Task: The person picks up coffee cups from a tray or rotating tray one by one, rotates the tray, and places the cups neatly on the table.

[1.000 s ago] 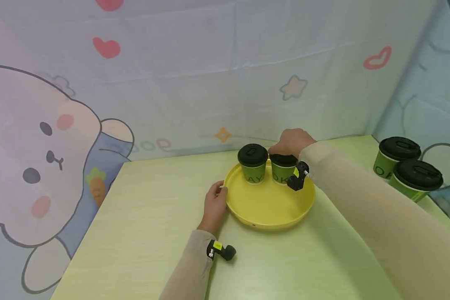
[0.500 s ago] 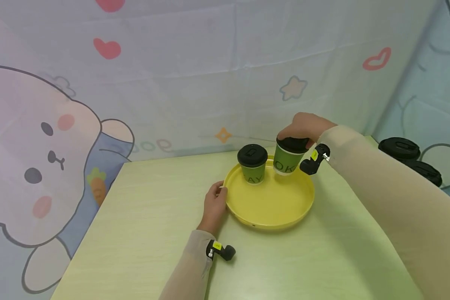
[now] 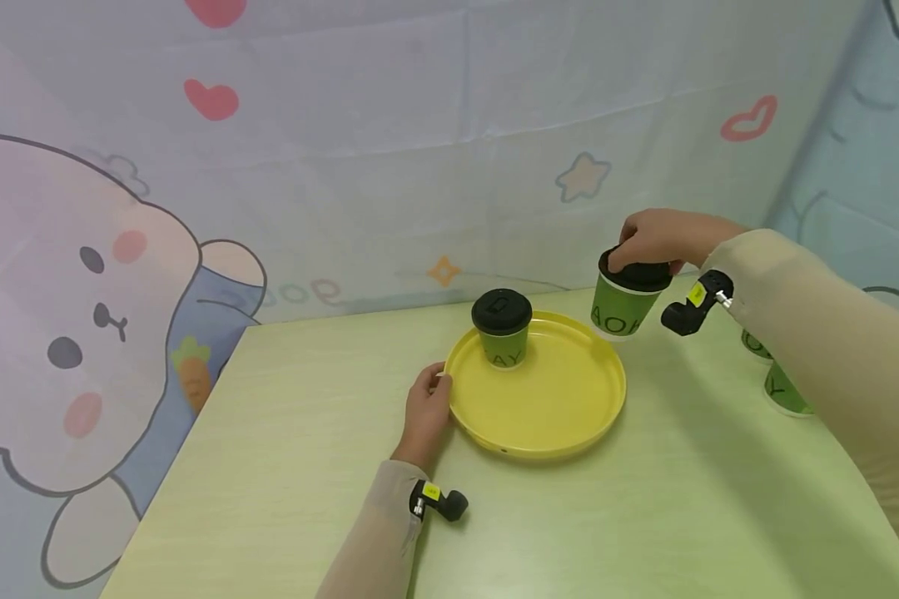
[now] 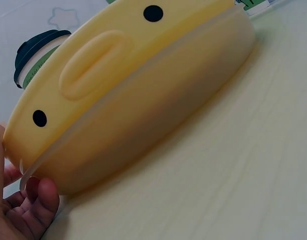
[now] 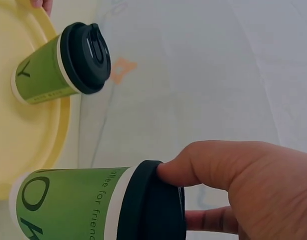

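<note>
My right hand [image 3: 663, 237] grips a green paper coffee cup [image 3: 620, 306] by its black lid [image 5: 148, 205], thumb on the lid's edge in the right wrist view. The cup hangs slightly tilted by the far right rim of the round yellow tray [image 3: 539, 408]. A second lidded cup [image 3: 504, 339] stands upright toward the tray's back left, also seen in the right wrist view. My left hand [image 3: 424, 412] holds the tray's left rim, with thumb and fingers pinching its edge in the left wrist view. Two black dots and an oval bump mark the tray's side [image 4: 143, 55].
Two more green cups [image 3: 787, 391] stand at the table's right side, mostly hidden by my right sleeve [image 3: 817, 333]. Behind the pale wood-look table [image 3: 307, 416] hangs a printed cloth [image 3: 360, 166] with hearts and a bear-like figure.
My right hand has lifted one cup off the tray and carried it up and to the right, past the rim. My left hand stays on the tray, which has not moved.
</note>
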`<action>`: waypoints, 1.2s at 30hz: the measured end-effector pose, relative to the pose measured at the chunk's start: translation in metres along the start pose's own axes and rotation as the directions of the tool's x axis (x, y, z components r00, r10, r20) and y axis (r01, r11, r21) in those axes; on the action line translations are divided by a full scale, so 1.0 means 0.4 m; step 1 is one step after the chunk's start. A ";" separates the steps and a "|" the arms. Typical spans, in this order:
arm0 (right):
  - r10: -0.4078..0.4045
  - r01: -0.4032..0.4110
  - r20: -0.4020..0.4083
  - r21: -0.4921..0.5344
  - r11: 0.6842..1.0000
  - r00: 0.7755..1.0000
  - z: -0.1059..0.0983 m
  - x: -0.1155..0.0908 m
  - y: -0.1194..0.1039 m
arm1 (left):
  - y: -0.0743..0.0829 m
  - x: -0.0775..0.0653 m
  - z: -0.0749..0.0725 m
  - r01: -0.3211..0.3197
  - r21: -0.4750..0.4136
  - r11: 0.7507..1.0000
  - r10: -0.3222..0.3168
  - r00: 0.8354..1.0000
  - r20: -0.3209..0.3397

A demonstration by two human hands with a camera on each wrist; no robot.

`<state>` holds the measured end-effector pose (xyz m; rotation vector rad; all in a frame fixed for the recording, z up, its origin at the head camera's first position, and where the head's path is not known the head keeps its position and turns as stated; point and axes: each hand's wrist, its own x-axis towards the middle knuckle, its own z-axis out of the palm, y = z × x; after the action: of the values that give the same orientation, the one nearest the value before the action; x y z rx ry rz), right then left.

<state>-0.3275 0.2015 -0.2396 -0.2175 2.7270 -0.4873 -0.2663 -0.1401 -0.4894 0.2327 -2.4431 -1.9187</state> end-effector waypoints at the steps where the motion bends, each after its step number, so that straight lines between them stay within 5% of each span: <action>1: -0.004 0.004 0.003 -0.005 1.000 1.000 -0.004 -0.003 0.007 | 0.000 0.000 0.000 0.001 0.000 1.000 -0.001 1.000 0.000; 36: -0.112 0.114 0.040 -0.068 0.991 0.993 0.028 -0.040 0.269 | -0.008 -0.006 0.006 -0.057 -0.020 0.998 0.057 0.998 0.017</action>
<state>-0.3180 0.3014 -0.2831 -0.3969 2.7099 -0.4139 -0.2637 -0.1382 -0.4928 0.1450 -2.4131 -1.9285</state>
